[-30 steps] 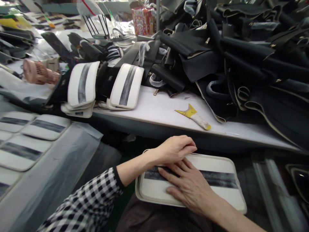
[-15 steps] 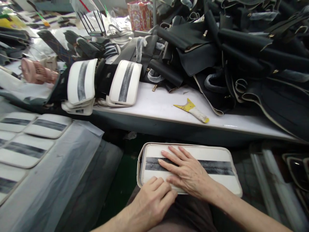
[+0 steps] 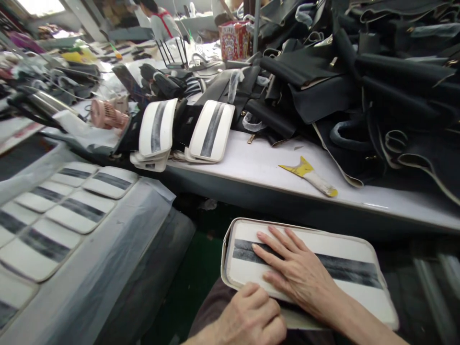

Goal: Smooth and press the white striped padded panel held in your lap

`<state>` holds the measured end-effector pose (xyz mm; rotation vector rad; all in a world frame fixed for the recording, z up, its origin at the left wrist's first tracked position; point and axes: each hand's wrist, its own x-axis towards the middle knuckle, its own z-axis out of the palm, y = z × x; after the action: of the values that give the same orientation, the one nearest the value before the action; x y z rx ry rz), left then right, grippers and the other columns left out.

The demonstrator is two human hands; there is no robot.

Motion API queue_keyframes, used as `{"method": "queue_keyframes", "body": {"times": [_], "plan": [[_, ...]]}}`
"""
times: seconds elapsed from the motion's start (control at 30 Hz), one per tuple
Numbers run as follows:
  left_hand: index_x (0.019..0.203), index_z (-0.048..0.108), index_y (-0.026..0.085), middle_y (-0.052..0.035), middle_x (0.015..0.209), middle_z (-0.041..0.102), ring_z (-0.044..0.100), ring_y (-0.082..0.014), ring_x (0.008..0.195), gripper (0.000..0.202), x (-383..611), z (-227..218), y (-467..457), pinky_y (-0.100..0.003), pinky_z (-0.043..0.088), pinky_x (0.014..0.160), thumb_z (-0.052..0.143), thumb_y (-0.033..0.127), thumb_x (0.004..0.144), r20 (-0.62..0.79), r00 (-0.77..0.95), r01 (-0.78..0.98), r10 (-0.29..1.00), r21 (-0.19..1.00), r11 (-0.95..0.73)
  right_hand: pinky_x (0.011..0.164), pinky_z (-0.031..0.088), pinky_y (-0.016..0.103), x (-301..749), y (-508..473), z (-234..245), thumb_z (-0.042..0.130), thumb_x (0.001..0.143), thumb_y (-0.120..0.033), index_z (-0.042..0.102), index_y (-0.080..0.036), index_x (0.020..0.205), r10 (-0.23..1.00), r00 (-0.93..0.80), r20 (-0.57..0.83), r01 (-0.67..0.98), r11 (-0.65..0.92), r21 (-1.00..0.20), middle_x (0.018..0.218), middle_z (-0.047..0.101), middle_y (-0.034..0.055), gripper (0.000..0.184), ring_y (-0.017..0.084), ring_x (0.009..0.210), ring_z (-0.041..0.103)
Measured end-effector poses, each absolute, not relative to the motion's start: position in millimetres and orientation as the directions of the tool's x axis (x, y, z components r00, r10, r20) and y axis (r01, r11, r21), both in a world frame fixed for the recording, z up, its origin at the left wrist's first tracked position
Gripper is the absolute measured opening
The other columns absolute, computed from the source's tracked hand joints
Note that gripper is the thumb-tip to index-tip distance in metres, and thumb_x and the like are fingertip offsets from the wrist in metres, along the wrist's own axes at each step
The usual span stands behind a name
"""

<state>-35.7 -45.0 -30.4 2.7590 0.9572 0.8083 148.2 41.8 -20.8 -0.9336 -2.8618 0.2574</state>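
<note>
A white, leather-look, round-cornered rectangular piece with a black band (image 3: 345, 269) lies across a worker's dark-clothed lap (image 3: 212, 306), below the white-topped counter's (image 3: 257, 163) front edge. The right hand (image 3: 300, 270) spreads flat on it, apparently steadying it; the left hand (image 3: 253, 314) curls at its near edge, whether pinching cannot be told.

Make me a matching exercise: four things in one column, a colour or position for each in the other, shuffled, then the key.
Things:
1. fan
2. right hand
3. forked tool
4. left hand

Colours or positions:
A. yellow and white
B. curled at the near edge of a striped panel
C. pink
D. spread out on top of that striped panel

Pairs: 1-C, 2-D, 3-A, 4-B
</note>
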Motion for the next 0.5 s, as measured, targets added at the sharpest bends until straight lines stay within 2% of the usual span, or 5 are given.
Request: {"method": "queue_keyframes", "body": {"times": [0.13, 0.27, 0.5], "plan": [[0.072, 0.053, 0.017, 0.0006, 0.071, 0.058, 0.048, -0.0138, 0.063, 0.020, -32.8, -37.0, -49.0, -0.030, 0.035, 0.063, 0.053, 0.017, 0.092, 0.448, 0.628, 0.580, 0.637, 0.276, -0.766, 0.117, 0.019, 0.050, 148.6, 38.8, -25.3, 0.054, 0.096, -0.036, 0.037, -0.034, 0.147, 0.602, -0.789, 0.122, 0.585, 0.797, -0.151, 0.159, 0.030, -0.0027, 0.054, 0.026, 0.146, 0.023], [0.073, 0.054, 0.017, 0.0005, 0.070, 0.057, 0.047, -0.0138, 0.062, 0.017, -31.1, -36.5, -51.6, -0.031, 0.031, 0.058, 0.053, 0.016, 0.090, 0.447, 0.599, 0.614, 0.664, 0.276, -0.739, 0.116, 0.020, 0.050, 149.1, 39.7, -25.9, 0.054, 0.096, -0.035, 0.039, -0.034, 0.146, 0.592, -0.795, 0.129, 0.574, 0.804, -0.156, 0.157, 0.033, -0.0022, 0.052, 0.027, 0.145, 0.027], [0.063, 0.049, 0.018, 0.0016, 0.062, 0.048, 0.042, -0.0133, 0.056, 0.027, -23.7, -48.5, -51.6, -0.032, 0.023, 0.055, 0.051, 0.016, 0.090, 0.573, 0.512, 0.649, 0.640, 0.231, -0.725, 0.117, 0.012, 0.051, 138.2, 32.4, -30.4, 0.054, 0.094, -0.032, 0.039, -0.029, 0.147, 0.592, -0.793, 0.144, 0.586, 0.806, -0.086, 0.159, 0.028, 0.0029, 0.055, 0.030, 0.146, 0.022]]}}
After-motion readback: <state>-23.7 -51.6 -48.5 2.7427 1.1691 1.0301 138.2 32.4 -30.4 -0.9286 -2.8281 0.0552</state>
